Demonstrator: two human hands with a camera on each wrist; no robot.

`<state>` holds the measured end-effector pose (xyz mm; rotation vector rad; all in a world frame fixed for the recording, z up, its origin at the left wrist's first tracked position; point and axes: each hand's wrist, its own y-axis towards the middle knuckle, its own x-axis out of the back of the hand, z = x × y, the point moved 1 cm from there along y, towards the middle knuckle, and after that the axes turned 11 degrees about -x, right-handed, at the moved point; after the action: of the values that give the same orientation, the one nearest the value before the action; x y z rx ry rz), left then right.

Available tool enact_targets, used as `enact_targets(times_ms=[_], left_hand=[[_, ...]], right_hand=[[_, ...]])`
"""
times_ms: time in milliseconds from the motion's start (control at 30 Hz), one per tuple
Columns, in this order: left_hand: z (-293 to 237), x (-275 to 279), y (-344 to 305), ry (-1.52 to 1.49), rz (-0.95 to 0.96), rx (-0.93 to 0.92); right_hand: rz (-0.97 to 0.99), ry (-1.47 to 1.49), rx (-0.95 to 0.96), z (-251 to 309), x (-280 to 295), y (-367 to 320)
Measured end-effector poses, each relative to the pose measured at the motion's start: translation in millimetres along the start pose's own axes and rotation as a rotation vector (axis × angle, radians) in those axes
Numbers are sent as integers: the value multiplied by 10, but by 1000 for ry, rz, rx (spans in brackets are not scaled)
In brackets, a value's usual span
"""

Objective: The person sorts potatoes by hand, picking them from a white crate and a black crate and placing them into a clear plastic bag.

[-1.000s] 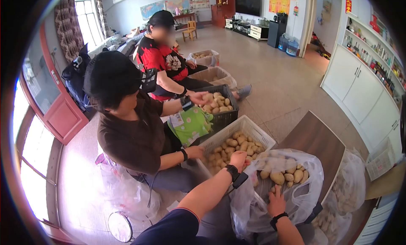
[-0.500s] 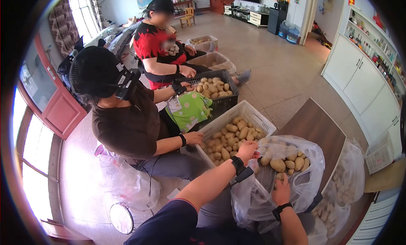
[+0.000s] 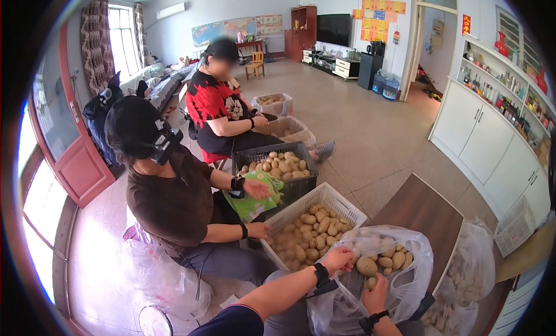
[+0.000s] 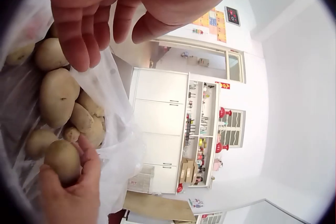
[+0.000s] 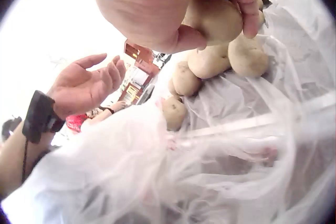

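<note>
Plastic bag [image 3: 405, 285] on brown table [image 3: 420, 214] (wood-grained)

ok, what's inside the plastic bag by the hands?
A pile of potatoes, seen through the opening of the bag. The right hand grips another potato. Anything under the top layer is covered.

The right hand [image 3: 376, 298] now grips a potato [image 3: 370, 282], seemingly lifted; the brown-shirted person's left hand [image 3: 256, 189] has left the black crate [image 3: 300, 187].
</note>
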<state>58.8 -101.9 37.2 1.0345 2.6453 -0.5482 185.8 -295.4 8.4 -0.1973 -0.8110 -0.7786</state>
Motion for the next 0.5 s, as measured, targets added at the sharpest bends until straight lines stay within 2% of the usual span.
enact_targets(times_ms=[133,400,500], left_hand=[[-19,-46,-74,68,26,63],[-24,-20,-90,89,66,86],[-12,-19,-95,124,66,84]], right_hand=[[42,16,-28,-21,-69,11],[77,-58,110,-191,-135,-53],[92,10,56,-170,-110,-31]])
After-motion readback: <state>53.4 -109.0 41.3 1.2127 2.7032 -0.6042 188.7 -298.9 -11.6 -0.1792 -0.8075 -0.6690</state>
